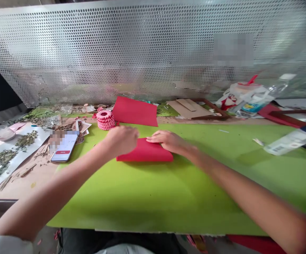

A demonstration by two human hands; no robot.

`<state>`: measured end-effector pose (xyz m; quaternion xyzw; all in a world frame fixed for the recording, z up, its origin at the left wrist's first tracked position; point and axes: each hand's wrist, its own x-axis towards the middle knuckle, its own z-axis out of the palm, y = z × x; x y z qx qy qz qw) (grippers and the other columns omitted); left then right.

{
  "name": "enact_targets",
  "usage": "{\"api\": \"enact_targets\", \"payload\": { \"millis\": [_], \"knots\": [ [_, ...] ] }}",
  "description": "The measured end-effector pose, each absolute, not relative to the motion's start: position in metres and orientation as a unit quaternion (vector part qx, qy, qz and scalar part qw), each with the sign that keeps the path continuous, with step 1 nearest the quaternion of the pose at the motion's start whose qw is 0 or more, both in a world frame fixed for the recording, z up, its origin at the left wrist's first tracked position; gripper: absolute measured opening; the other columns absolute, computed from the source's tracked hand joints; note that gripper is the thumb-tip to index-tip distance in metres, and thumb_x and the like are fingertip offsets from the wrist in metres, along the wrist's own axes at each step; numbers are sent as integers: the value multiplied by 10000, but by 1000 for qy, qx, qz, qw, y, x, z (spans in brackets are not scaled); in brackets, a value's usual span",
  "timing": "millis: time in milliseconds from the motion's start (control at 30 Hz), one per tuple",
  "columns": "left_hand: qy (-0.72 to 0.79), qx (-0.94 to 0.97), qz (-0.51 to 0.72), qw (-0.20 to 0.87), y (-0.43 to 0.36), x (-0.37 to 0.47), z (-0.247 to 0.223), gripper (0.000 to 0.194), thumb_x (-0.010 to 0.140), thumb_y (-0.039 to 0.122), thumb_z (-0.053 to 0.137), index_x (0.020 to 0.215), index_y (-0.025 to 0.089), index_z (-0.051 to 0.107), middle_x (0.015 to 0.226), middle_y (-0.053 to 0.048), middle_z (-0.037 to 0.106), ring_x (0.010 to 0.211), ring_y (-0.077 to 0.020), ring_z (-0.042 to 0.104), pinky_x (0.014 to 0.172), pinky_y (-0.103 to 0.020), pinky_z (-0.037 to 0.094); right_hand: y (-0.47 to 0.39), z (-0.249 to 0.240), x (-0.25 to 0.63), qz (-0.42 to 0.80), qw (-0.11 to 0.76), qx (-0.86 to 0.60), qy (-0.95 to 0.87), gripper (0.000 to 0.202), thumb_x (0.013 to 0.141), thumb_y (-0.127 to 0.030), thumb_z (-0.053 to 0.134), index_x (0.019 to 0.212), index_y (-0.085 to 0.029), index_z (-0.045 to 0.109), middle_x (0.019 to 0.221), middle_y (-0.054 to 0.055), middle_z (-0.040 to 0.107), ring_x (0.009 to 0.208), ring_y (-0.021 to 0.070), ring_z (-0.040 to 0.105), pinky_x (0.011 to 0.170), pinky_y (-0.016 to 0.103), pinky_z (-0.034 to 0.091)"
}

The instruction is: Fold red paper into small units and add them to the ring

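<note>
A: How is the red paper (pixel 149 152) seen to look?
B: It is plain, bright red and doubled over into a wide, low shape; a rounded fold is turned toward the near edge of the tabletop (pixel 147 197), and its left end is partly covered
A: And where is it laid?
B: It is laid on the green part of the tabletop, well back from the near edge; between it and the far edge, a flat red sheet (pixel 135 111) is placed, with a pink frilled stack (pixel 105 120) set just to the left
A: How is the left hand (pixel 123 140) held?
B: It is curled into a fist above the paper's left end and is slightly blurred; whether anything is pinched inside cannot be told
A: And the right hand (pixel 169 141)?
B: That one is held open, its fingers stretched toward the left and rested on the paper's far right portion
</note>
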<state>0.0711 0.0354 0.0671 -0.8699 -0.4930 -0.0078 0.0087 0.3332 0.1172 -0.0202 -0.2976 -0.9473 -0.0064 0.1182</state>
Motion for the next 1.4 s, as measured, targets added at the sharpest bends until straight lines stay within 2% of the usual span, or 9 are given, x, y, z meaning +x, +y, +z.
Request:
{"api": "enact_targets", "payload": {
  "millis": [100, 167, 333, 667, 900, 1067, 1167, 1233, 1400],
  "knots": [
    [-455, -890, 2, -35, 38, 107, 32, 410, 1015, 264, 317, 1266, 114, 604, 1304, -159, 647, 1193, -265, 625, 1001, -379, 484, 119, -24, 335, -14, 124, -297, -947, 645, 784, 94, 442, 1208, -324, 692, 1174, -36, 728, 1065, 178, 659, 905, 333, 557],
    [-445, -894, 3, -53, 34, 113, 9, 469, 1032, 321, 299, 1383, 97, 514, 1473, -145, 504, 1365, -244, 477, 1115, -355, 394, 120, -27, 336, -11, 130, -290, -948, 644, 789, 91, 433, 1218, -315, 687, 1191, -49, 719, 1080, 181, 647, 934, 347, 553],
    [-479, -868, -59, -116, 5, 100, -26, 665, 1032, 502, 129, 1552, 103, 241, 1627, -110, 172, 1512, -258, 148, 1226, -487, 185, 128, -32, 339, 18, 155, -281, -947, 567, 852, 34, 435, 1217, -317, 691, 1198, -63, 711, 1085, 187, 634, 952, 358, 552],
    [-437, -884, -92, -141, -28, 88, -27, 695, 995, 629, 169, 1561, 234, 243, 1631, -75, 171, 1514, -284, 131, 1216, -539, 163, 129, -33, 340, 59, 159, -280, -945, 548, 865, 9, 430, 1205, -326, 700, 1202, -56, 708, 1086, 206, 631, 954, 380, 549],
    [-446, -881, -79, -135, -41, 79, -26, 715, 971, 671, 190, 1555, 266, 269, 1633, -81, 173, 1509, -297, 157, 1211, -528, 187, 142, -4, 342, 132, 122, -333, -926, 517, 828, -2, 388, 1080, -243, 769, 1157, 8, 733, 1122, 210, 662, 1028, 405, 525],
    [-446, -882, -77, -132, -40, 82, -24, 704, 975, 654, 239, 1551, 250, 286, 1630, -79, 186, 1505, -309, 174, 1212, -527, 195, 70, 34, 315, 95, 221, -347, -906, 393, 970, -273, 448, 1319, -293, 628, 1355, -12, 622, 1294, 246, 553, 1134, 472, 431],
    [-445, -881, -66, -144, -40, 82, -24, 718, 980, 634, 254, 1554, 203, 277, 1631, -95, 173, 1511, -306, 147, 1221, -525, 169, 2, 16, 289, 62, 140, -334, -930, 442, 980, -311, 471, 1419, -307, 525, 1422, 0, 554, 1329, 245, 520, 1159, 482, 409],
    [-441, -883, -62, -144, -39, 81, -25, 717, 985, 613, 266, 1563, 188, 244, 1637, -97, 140, 1516, -299, 119, 1227, -518, 150, -28, -4, 282, 36, 127, -359, -924, 508, 979, -348, 471, 1477, -251, 449, 1476, 56, 481, 1343, 268, 501, 1136, 497, 430],
    [-428, -890, -64, -143, -35, 79, -27, 729, 970, 664, 223, 1572, 253, 205, 1644, -80, 103, 1517, -302, 90, 1221, -537, 140, -44, -23, 312, 35, 57, -440, -895, 534, 1007, -449, 374, 1497, -239, 404, 1504, 56, 424, 1381, 280, 450, 1143, 558, 390]
  ]
}}
